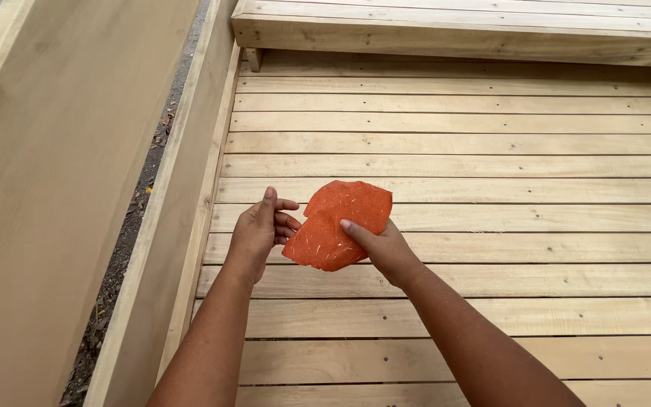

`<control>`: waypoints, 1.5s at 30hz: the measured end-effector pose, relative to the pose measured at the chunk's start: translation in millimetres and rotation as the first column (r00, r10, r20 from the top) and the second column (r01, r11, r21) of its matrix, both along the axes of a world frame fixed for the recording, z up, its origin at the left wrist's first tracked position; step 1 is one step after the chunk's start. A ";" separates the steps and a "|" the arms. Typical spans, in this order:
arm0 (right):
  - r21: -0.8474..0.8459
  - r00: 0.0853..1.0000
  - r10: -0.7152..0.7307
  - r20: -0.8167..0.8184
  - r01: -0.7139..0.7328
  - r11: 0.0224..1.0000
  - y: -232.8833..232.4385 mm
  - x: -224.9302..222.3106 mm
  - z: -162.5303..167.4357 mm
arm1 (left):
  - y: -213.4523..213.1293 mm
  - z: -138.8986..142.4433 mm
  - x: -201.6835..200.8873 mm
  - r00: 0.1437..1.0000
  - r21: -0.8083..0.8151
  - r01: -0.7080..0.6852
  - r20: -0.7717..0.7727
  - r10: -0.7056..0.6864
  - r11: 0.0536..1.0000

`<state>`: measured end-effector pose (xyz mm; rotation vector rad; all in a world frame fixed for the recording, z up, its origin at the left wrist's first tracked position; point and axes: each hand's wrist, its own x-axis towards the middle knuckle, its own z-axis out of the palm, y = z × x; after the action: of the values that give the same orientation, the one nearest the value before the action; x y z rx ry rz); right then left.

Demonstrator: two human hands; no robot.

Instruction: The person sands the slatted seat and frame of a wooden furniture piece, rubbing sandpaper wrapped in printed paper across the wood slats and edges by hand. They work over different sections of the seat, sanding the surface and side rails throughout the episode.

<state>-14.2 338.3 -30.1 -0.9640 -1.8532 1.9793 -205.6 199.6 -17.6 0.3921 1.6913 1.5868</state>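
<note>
Sandpaper sheet (338,226), orange, creased, held in air above slatted wooden deck (491,166). Right hand (380,247) pinches lower right edge, thumb on top. Left hand (259,230) just beside left edge, fingers (288,220) loosely curled toward sheet, contact unclear. Side board (182,226) at left.

A single head-worn camera looks steeply down and forward over the slatted wooden deck (453,143), close enough that both forearms enter from the bottom edge. The deck fills the centre and right; left of it runs a tall side board (47,188), beyond it a raised step (461,30).
</note>
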 end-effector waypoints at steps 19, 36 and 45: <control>0.796 0.800 -0.085 0.594 -0.568 0.209 -33.3 35.0 -70.0 | 2.5 -82.9 24.4 0.474 -0.733 -0.333 -0.674 -0.567 0.592; 0.760 0.779 -0.086 0.621 -0.571 0.309 82.0 -113.1 -79.7 | -0.1 -75.9 26.6 0.466 -0.761 -0.354 -0.647 -0.603 0.543; 0.680 0.724 0.011 0.689 -0.653 0.333 -47.9 16.1 -74.0 | -2.7 -80.4 27.6 0.434 -0.697 -0.368 -0.714 -0.549 0.616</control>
<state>2.0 290.4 -104.1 -0.8091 -3.1476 0.3451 -178.1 196.9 -98.1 0.9690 2.9101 0.1835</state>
